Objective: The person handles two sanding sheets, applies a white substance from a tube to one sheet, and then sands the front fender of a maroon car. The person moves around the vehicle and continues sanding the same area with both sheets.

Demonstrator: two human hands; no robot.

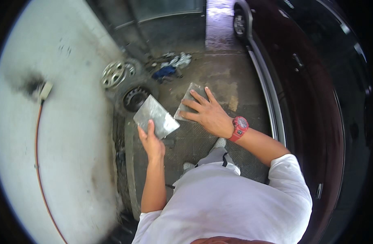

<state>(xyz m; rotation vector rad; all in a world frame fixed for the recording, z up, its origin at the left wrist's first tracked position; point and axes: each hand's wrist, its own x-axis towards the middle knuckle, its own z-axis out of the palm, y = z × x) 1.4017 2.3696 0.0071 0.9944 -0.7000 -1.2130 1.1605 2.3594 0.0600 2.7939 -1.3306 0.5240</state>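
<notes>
My left hand (152,142) grips a flat, rectangular silver-grey plate (156,116), thumb laid across its upper face and the other fingers mostly hidden beneath. The plate is tilted and catches bright light near its right corner. To its right, a second grey rectangular plate (191,90) with a smeared surface is in my right hand (209,114), whose fingers lie spread over its face. What supports that plate from below is hidden. The two plates come close at their facing edges; whether they touch I cannot tell. A red watch (240,127) is on my right wrist.
A dark car (317,93) runs along my right side. At the left stand a pale wall (72,134) with an orange hose (38,150), a tire (133,97) and a silver wheel rim (113,75). Blue and white rags (174,65) lie on the floor ahead.
</notes>
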